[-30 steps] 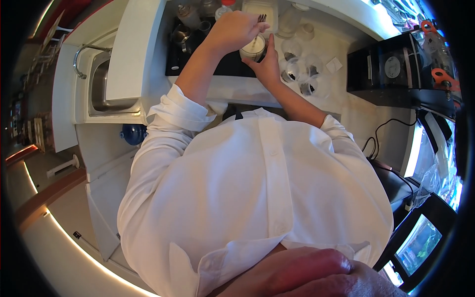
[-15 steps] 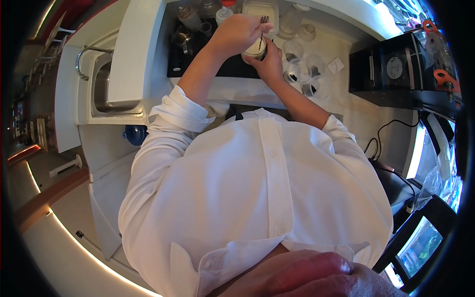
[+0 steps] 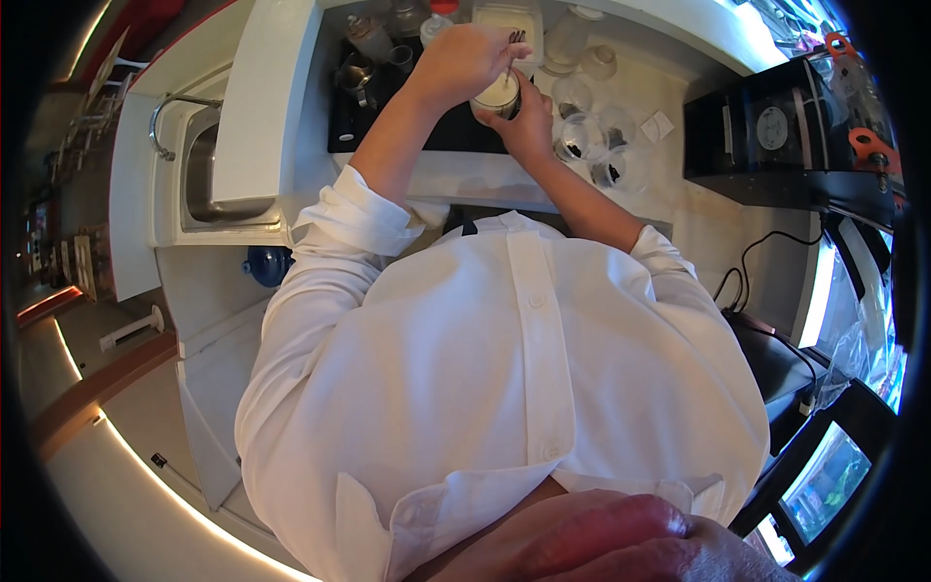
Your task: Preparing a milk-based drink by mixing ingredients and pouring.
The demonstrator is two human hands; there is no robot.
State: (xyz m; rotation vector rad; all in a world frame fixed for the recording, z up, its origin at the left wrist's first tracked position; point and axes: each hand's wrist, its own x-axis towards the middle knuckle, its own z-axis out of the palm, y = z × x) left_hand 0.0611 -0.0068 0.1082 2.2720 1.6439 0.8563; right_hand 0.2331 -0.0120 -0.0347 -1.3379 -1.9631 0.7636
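My left hand (image 3: pixel 464 64) is closed in a pinch around a thin metal bar spoon (image 3: pixel 517 38) with a fork-like top end. The bar spoon stands nearly upright, and its lower end is hidden in a cup (image 3: pixel 497 97) of creamy white liquid. Around the side of that cup wrap the fingers of my right hand (image 3: pixel 529 116). The cup is over the right end of a black mat (image 3: pixel 458 132). Just beyond my hands is a clear rectangular tub (image 3: pixel 531 21) with pale contents.
Several clear plastic cups (image 3: pixel 583 137), some with dark pieces inside, stand right of my right hand. A metal pitcher (image 3: pixel 361 80) and a red-capped bottle (image 3: pixel 443 8) are at the far left. A black machine (image 3: pixel 761 131) is at right, a sink (image 3: pixel 202 160) at left.
The bar spoon has shifted slightly within the cup, and its top sits a little differently in my left hand. Both hands keep their grip.
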